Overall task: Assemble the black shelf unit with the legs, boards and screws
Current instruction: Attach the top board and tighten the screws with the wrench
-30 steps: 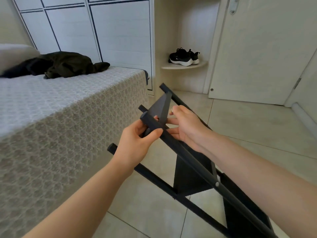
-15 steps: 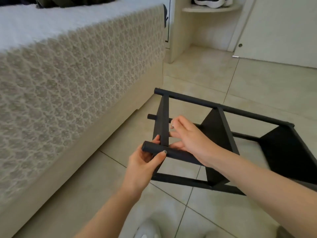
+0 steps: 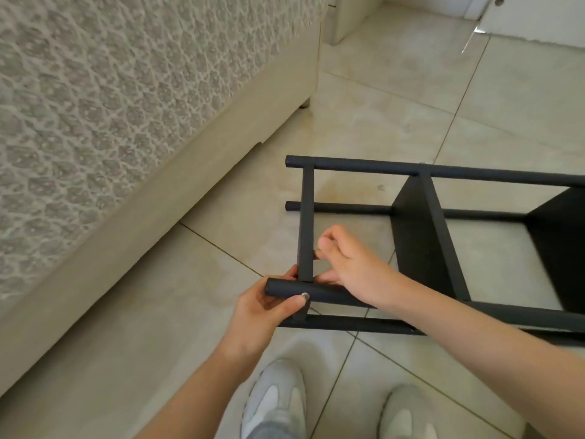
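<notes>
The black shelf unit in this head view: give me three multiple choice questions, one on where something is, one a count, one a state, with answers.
1. Where is the silver screw head? A in the nearest leg, by the thumb; B in the middle board; C on the floor.
2. How many round legs does the shelf unit show? A two; B four; C six.
3. What is the left hand doing? A lying flat on the floor; B gripping the nearest leg's end; C holding a screwdriver.
Answers: 1 A, it glints in the leg beside the left thumb. 2 B, four parallel black rods run across. 3 B, the hand wraps the rod's end.
</notes>
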`<act>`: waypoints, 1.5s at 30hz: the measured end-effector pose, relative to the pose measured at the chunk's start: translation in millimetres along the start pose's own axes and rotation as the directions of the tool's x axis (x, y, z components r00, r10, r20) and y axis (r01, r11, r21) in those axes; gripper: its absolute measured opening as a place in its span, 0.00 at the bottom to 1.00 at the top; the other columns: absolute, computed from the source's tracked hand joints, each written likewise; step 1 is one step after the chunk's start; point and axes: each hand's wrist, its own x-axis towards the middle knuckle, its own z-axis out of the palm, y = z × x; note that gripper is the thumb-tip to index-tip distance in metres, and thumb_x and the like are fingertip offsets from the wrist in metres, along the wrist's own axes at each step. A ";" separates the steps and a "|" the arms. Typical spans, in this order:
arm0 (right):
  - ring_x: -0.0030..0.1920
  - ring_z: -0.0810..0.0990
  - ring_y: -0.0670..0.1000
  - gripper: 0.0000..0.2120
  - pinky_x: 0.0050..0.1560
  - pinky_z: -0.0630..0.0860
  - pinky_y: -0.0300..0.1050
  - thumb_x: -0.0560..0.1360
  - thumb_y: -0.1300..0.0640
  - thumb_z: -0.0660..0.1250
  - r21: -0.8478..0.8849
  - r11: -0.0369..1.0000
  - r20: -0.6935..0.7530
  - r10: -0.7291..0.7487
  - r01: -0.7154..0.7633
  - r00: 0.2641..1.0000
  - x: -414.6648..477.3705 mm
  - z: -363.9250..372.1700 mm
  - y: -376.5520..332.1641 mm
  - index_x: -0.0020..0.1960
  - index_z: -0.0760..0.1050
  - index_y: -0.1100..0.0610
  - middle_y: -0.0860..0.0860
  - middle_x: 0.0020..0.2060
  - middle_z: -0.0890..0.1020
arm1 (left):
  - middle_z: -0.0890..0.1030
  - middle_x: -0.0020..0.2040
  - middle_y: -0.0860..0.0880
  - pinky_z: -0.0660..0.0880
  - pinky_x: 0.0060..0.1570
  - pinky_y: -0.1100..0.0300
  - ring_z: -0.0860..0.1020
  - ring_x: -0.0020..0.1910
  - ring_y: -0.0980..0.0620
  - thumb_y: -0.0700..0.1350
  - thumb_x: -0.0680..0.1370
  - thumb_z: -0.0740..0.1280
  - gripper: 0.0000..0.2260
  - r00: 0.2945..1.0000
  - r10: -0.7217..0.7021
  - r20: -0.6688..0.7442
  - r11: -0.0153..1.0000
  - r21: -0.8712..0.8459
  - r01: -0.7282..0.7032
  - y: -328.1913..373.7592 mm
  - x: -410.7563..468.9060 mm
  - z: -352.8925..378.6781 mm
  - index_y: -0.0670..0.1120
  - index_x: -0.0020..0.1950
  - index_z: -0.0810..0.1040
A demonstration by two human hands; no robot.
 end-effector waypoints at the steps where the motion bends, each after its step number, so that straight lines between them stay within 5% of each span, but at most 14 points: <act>1: 0.51 0.81 0.45 0.06 0.46 0.77 0.33 0.84 0.49 0.51 -0.002 1.000 0.003 0.001 -0.001 1.000 0.1 1.4 2.0 0.56 0.64 0.49 0.51 0.57 0.75 | 0.84 0.60 0.53 0.80 0.55 0.62 0.83 0.58 0.54 0.44 0.70 0.75 0.19 1.000 -0.002 -0.002 1.000 0.000 0.002 -2.5 -0.1 -0.9 0.40 0.59 0.80; 9: 0.45 0.82 0.43 0.06 0.39 0.78 0.30 0.85 0.50 0.51 0.096 0.993 0.010 0.069 -0.070 0.998 0.1 4.6 10.5 0.52 0.65 0.48 0.50 0.57 0.77 | 0.86 0.55 0.55 0.81 0.49 0.62 0.84 0.53 0.53 0.39 0.68 0.78 0.17 0.999 0.044 -0.018 0.986 0.163 -0.041 1.2 4.9 -11.2 0.46 0.54 0.80; 16: 0.40 0.87 0.49 0.09 0.37 0.80 0.36 0.85 0.52 0.52 0.339 0.924 0.027 0.178 -0.176 0.984 7.8 6.8 26.7 0.60 0.65 0.55 0.53 0.39 0.86 | 0.80 0.58 0.67 0.78 0.55 0.67 0.80 0.59 0.63 0.37 0.72 0.77 0.26 0.987 0.110 0.118 0.880 0.450 -0.152 6.0 9.5 -17.2 0.60 0.63 0.76; 22: 0.40 0.87 0.53 0.09 0.37 0.81 0.39 0.85 0.51 0.51 0.437 0.874 0.066 0.203 -0.211 0.977 10.4 13.5 41.8 0.60 0.65 0.56 0.53 0.38 0.87 | 0.75 0.61 0.68 0.77 0.55 0.69 0.77 0.63 0.63 0.38 0.72 0.77 0.34 0.968 0.082 0.238 0.796 0.569 -0.207 7.9 13.9 -24.8 0.64 0.71 0.71; 26: 0.41 0.87 0.56 0.10 0.36 0.82 0.42 0.85 0.52 0.52 0.536 0.802 0.105 0.248 -0.265 0.963 15.3 11.2 46.5 0.60 0.65 0.57 0.56 0.38 0.86 | 0.54 0.75 0.72 0.62 0.66 0.76 0.59 0.74 0.69 0.53 0.70 0.73 0.34 0.901 0.130 0.413 0.528 0.740 -0.416 19.1 22.7 -25.2 0.64 0.75 0.65; 29: 0.44 0.87 0.56 0.10 0.38 0.82 0.42 0.84 0.52 0.56 0.551 0.758 0.217 0.273 -0.348 0.937 19.6 5.1 50.5 0.59 0.67 0.58 0.57 0.40 0.86 | 0.39 0.79 0.69 0.52 0.74 0.59 0.39 0.79 0.63 0.63 0.68 0.65 0.42 0.850 0.082 0.520 0.286 0.805 -0.520 28.1 35.7 -26.8 0.61 0.81 0.56; 32: 0.48 0.86 0.55 0.07 0.43 0.83 0.43 0.82 0.55 0.62 0.514 0.754 0.330 0.267 -0.410 0.906 24.1 -3.0 56.7 0.55 0.72 0.58 0.57 0.45 0.86 | 0.38 0.80 0.66 0.42 0.76 0.55 0.35 0.79 0.60 0.64 0.69 0.62 0.43 0.803 0.050 0.594 0.151 0.790 -0.594 30.3 44.4 -25.2 0.58 0.82 0.52; 40: 0.54 0.85 0.57 0.13 0.48 0.82 0.44 0.77 0.62 0.69 0.512 0.677 0.506 0.260 -0.529 0.822 36.2 -16.8 71.7 0.61 0.78 0.64 0.60 0.54 0.84 | 0.50 0.83 0.58 0.52 0.77 0.53 0.45 0.82 0.56 0.57 0.70 0.67 0.37 0.778 0.142 0.613 0.232 0.743 -0.628 17.4 49.0 -25.3 0.51 0.79 0.63; 45: 0.51 0.85 0.53 0.11 0.47 0.81 0.40 0.78 0.64 0.67 0.298 0.807 0.546 0.294 -0.510 0.784 47.7 -11.4 74.8 0.60 0.80 0.64 0.59 0.52 0.85 | 0.50 0.83 0.57 0.50 0.78 0.54 0.45 0.82 0.54 0.57 0.71 0.66 0.37 0.769 0.142 0.623 0.207 0.741 -0.639 13.8 47.6 -26.7 0.51 0.79 0.62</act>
